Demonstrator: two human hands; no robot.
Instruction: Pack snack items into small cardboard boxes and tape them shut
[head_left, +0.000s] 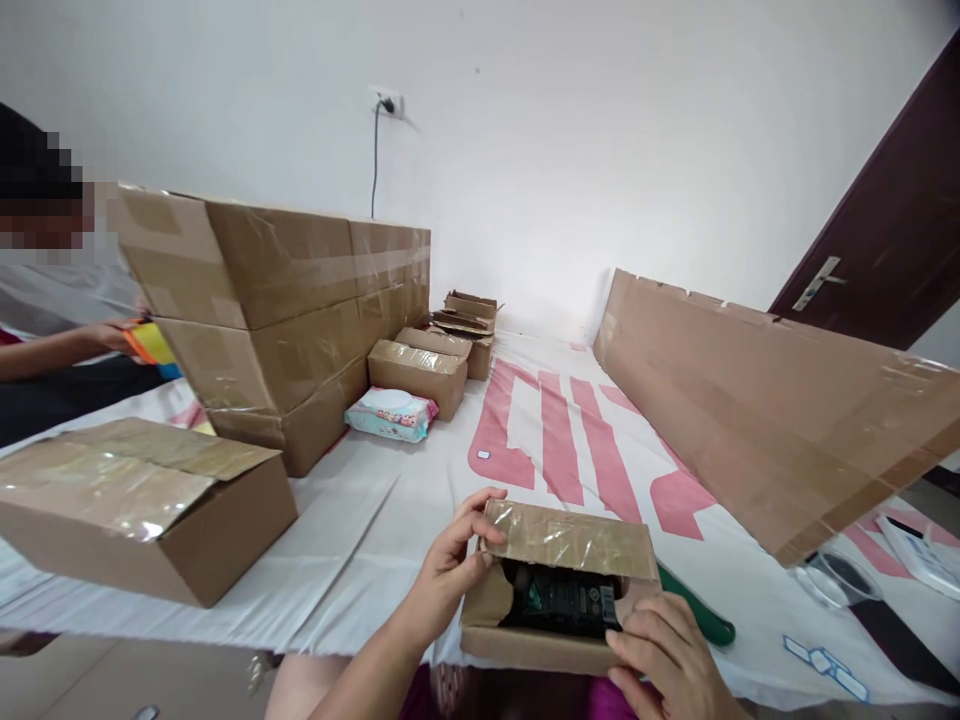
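A small cardboard box [540, 645] sits at the table's near edge with its top partly raised. My left hand [461, 560] grips its upper left corner, fingers over the taped flap [574, 540] and thumb near the opening. My right hand [667, 655] is closed on the box's front right edge, fingertips at the rim. Through the gap shows a black package [562, 600] with green print and a barcode; the rest of it is hidden inside. A dark green object [701, 605] with a rounded end lies behind my right hand, partly covered.
Stacked taped boxes [292, 270] stand left, with a larger box [225, 540] nearer me. A wipes pack [390, 415] lies before smaller boxes [424, 375]. A cardboard panel [750, 390] rises right, beside a black-strapped clear item [840, 580]. Another person's hand [112, 337] holds something colourful.
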